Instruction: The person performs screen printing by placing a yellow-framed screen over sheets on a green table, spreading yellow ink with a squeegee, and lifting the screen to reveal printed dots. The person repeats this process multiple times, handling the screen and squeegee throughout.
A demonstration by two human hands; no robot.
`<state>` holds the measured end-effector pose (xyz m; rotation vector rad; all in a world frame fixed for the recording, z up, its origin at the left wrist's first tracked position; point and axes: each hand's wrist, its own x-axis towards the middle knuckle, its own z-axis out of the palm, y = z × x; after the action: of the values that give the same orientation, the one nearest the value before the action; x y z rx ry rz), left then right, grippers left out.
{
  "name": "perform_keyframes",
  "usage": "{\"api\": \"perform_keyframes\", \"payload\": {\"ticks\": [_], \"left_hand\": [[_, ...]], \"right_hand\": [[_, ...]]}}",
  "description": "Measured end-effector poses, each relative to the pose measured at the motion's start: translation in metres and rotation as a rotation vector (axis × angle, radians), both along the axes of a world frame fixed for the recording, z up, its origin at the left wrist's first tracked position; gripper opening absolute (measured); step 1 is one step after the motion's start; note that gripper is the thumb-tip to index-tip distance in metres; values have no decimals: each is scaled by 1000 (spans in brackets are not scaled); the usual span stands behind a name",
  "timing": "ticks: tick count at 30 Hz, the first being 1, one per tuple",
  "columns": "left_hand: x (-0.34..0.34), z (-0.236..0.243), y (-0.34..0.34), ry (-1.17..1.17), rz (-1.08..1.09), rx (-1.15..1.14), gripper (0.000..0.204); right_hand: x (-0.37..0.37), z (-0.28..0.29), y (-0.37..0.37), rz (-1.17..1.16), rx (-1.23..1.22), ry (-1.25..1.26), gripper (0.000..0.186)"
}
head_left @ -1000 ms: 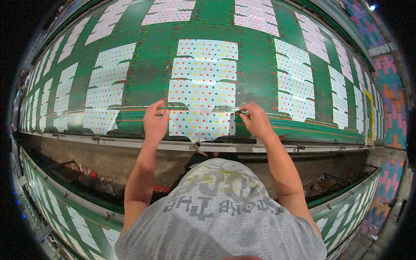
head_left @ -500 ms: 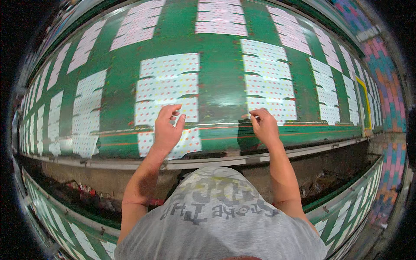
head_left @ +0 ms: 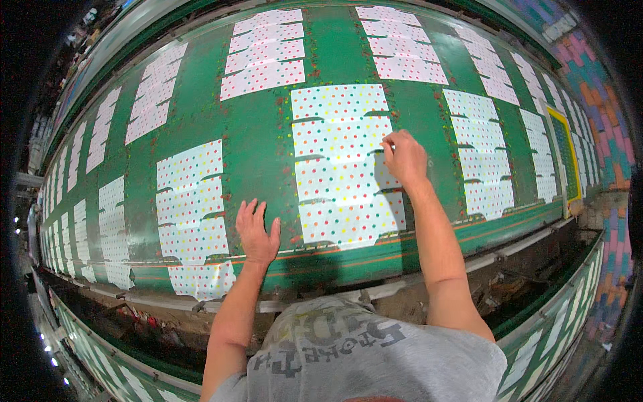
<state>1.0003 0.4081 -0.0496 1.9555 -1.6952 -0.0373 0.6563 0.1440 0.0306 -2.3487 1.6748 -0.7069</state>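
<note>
A column of white cut panels with coloured dots (head_left: 341, 174) lies on the green printing table (head_left: 422, 114), with dark notches along its sides. My right hand (head_left: 402, 155) is at the right edge of this column, fingers curled closed; what they grip, if anything, is hidden. My left hand (head_left: 258, 234) has its fingers spread over bare green surface between this column and another dotted column (head_left: 187, 187) to its left, holding nothing. That column's bottom piece (head_left: 201, 278) has a lifted, wrinkled corner near the table's front rail.
More rows of dotted panels (head_left: 264, 50) continue along the long table. A yellow-edged frame (head_left: 568, 157) stands at the right end of my reach. A second green table (head_left: 549, 328) lies behind me across a narrow gap with clutter. Coloured tiles (head_left: 596, 100) are on the far right.
I have moved right along the table, so the panels shift leftward. My right hand has reached farther forward onto another column; my left hand has left a column's edge and spread its fingers.
</note>
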Motion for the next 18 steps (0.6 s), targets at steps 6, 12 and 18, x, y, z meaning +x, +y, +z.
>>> {"api": "perform_keyframes", "payload": {"ticks": [6, 12, 18], "left_hand": [[-3, 2, -6, -69, 33, 74, 67], [-2, -2, -8, -71, 52, 96, 70], [-1, -3, -10, -84, 31, 134, 69]], "right_hand": [[6, -20, -140, 20, -63, 225, 15], [28, -39, -232, 31, -65, 452, 23], [38, -36, -251, 123, -5, 542, 24]]}}
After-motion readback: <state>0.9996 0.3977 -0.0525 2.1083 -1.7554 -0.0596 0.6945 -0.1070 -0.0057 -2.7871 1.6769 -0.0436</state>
